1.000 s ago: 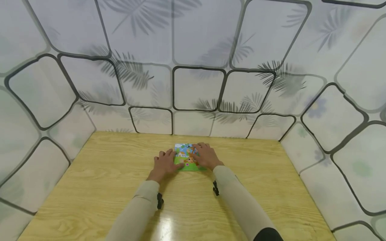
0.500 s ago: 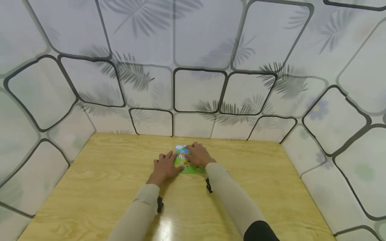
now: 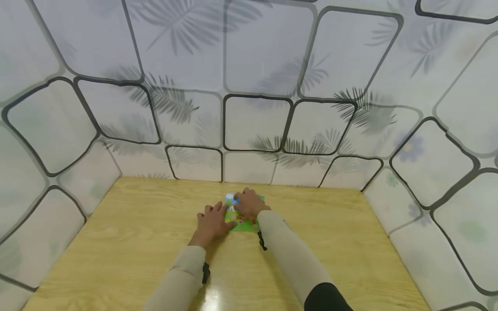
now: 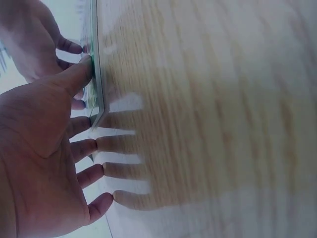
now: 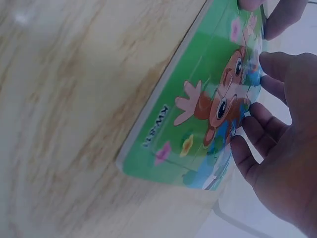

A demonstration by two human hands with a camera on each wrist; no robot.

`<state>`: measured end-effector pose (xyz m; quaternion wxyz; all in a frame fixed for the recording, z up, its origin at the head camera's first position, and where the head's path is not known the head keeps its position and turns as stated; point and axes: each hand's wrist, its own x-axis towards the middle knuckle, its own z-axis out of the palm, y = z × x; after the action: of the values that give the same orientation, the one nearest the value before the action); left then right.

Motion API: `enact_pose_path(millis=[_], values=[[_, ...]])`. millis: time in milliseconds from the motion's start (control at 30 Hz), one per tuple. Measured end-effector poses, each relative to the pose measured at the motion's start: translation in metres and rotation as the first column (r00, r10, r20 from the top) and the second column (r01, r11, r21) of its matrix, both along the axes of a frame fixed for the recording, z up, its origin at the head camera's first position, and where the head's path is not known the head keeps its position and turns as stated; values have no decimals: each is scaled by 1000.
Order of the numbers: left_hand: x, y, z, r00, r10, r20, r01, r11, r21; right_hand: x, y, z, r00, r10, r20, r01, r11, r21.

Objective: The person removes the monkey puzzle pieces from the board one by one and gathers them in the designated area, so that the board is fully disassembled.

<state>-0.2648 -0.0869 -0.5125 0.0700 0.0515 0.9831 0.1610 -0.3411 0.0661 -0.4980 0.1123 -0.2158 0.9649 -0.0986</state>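
Note:
A flat picture puzzle [image 3: 241, 227] with rounded corners lies on the table; thin seams cross its cartoon monkey print in the right wrist view. My left hand [image 3: 212, 222] is at its left side, fingers spread. In the left wrist view, this hand's thumb touches the puzzle's edge [image 4: 97, 74], while the other fingertips rest on or close to the tabletop. Over the upper part of the puzzle is my right hand [image 3: 249, 204], fingers slightly bent, fingertips at the printed face [image 5: 198, 134]. From the head view, it hides much of the picture.
The pale wood-grain table [image 3: 155, 259] extends around the puzzle on all sides. Behind it stands a white patterned wall [image 3: 253, 125], with side walls at left and right. Each sleeve carries a small black strap piece [image 3: 206, 273] near the wrist.
My right hand has slid left across the puzzle, from its right side toward its upper middle. My left hand keeps its place at the left edge. The head view has tilted up slightly.

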Motion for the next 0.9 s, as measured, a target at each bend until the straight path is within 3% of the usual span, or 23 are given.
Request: enact_pose_path(millis=[267,667,900], values=[[-1,1,-4,1000,16,15,-16,1000,-16,-5,-12,3,995,-40,94,40,999,10],[-5,-1,-2,999,37,13,-37,999,7,-8,-21,15,989,-65,129,60,997,39],[-2,1,-1,999,40,18,-41,999,25,-15,-22,11,981,-99,167,94,995,38]])
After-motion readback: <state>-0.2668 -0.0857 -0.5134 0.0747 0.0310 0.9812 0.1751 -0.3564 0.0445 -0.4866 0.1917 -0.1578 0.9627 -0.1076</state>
